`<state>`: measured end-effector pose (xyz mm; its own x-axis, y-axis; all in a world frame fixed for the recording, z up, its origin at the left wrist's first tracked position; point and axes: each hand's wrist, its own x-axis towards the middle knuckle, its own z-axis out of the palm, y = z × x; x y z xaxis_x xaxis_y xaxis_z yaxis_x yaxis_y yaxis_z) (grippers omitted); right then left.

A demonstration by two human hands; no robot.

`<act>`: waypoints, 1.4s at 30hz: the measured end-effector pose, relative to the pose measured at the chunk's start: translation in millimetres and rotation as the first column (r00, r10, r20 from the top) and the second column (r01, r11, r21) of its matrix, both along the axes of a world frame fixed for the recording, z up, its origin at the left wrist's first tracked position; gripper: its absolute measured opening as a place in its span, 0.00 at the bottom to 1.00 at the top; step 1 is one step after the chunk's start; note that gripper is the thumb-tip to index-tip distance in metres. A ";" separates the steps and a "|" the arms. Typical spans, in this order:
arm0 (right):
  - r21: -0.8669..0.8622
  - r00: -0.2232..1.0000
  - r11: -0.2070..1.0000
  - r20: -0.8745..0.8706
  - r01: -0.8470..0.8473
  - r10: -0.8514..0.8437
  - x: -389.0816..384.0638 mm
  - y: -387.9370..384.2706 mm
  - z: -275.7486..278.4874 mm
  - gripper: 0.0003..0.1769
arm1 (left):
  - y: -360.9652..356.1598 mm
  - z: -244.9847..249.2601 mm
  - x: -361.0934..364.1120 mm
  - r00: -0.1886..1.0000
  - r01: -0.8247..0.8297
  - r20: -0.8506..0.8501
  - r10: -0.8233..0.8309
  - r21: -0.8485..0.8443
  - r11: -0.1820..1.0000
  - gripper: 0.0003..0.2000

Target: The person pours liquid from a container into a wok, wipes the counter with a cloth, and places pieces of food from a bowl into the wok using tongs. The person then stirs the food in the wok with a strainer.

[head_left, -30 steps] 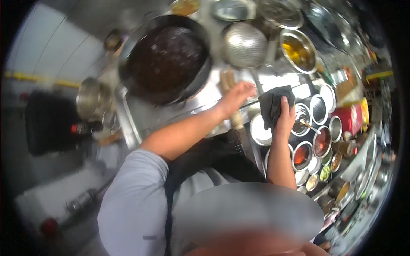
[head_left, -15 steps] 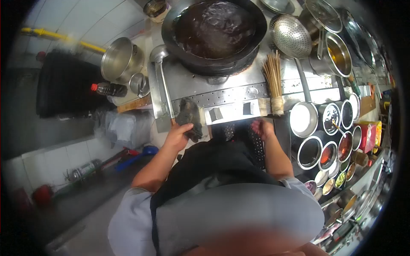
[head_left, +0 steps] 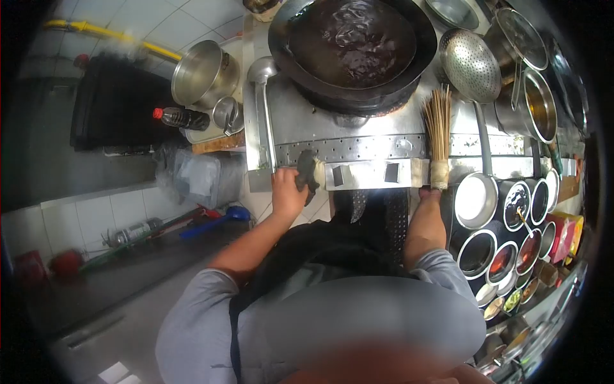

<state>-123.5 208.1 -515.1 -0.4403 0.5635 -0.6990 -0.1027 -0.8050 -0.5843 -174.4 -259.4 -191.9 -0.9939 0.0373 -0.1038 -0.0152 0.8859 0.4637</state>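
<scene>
My left hand (head_left: 288,192) is closed at the stove's front edge, thumb against a dark, crumpled cloth (head_left: 308,174). Beside its fingers, the handle of a long metal ladle (head_left: 262,69) runs up along the steel stove top. My right hand (head_left: 430,194) is right at the bound handle end of a bamboo wok brush (head_left: 439,137), low against the stove edge; its fingers are mostly hidden. The brush lies with its bristles toward the wok. A large black wok (head_left: 288,67) holds dark, rippling liquid behind both hands.
A perforated strainer (head_left: 472,67) lies right of the wok, with a metal pot (head_left: 508,114) beyond it. Several seasoning containers (head_left: 476,200) stand on the right. Left are a steel pot (head_left: 198,73), a dark bottle with red cap (head_left: 185,118) and a blue ladle (head_left: 236,213).
My right hand has moved right and up to the brush handle's end. My left hand has shifted on the cloth, which shows narrower now. The whole view has swung slightly.
</scene>
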 end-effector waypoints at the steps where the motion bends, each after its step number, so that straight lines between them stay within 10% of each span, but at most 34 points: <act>1: 0.007 1.000 1.000 0.007 -0.011 0.011 2.1 1.5 -1.0 0.23 | 0.2 3.1 1.6 1.000 -0.004 -0.001 0.004 0.000 1.000 0.24; 3: 0.032 0.999 0.999 0.013 -0.031 0.030 4.4 5.3 -3.3 0.23 | 0.4 7.5 5.1 0.896 0.428 -0.059 -0.441 -0.155 0.890 0.25; 6: 0.068 0.998 0.996 0.025 -0.052 0.051 5.5 10.3 -9.2 0.23 | 6.4 2.6 19.7 0.838 0.537 -0.023 -0.544 -0.136 0.833 0.29; 29: 0.373 0.960 0.886 0.158 -0.276 0.232 18.1 12.8 -58.7 0.25 | 12.4 21.3 19.0 0.776 0.619 0.267 -0.572 -0.148 0.771 0.40; 32: 0.567 0.933 0.742 0.251 -0.358 0.259 28.7 -9.4 -63.4 0.25 | 13.6 21.6 18.2 0.774 0.618 0.281 -0.568 -0.138 0.774 0.40; 33: 0.615 0.776 0.515 0.605 -0.597 0.177 25.1 -28.0 -23.9 0.25 | 13.4 19.2 17.7 0.774 0.619 0.280 -0.568 -0.142 0.773 0.41; 35: 0.178 0.162 -0.127 0.978 -0.976 0.129 23.8 -37.9 6.7 0.25 | 11.1 18.0 19.6 0.774 0.619 0.282 -0.567 -0.145 0.772 0.41; 36: -0.160 -0.247 -0.535 0.964 -0.830 0.094 23.7 -33.9 6.0 0.23 | 10.7 18.2 19.0 0.769 0.625 0.289 -0.571 -0.149 0.766 0.42; 38: 0.284 0.194 -0.303 0.936 -0.910 0.294 48.6 -76.9 64.4 0.17 | 12.1 20.2 16.5 0.767 0.628 0.285 -0.575 -0.151 0.764 0.42; 42: 0.144 -0.024 -0.344 0.898 -0.928 0.439 59.5 -94.5 117.9 0.16 | 9.1 20.7 18.0 0.765 0.630 0.286 -0.577 -0.151 0.762 0.44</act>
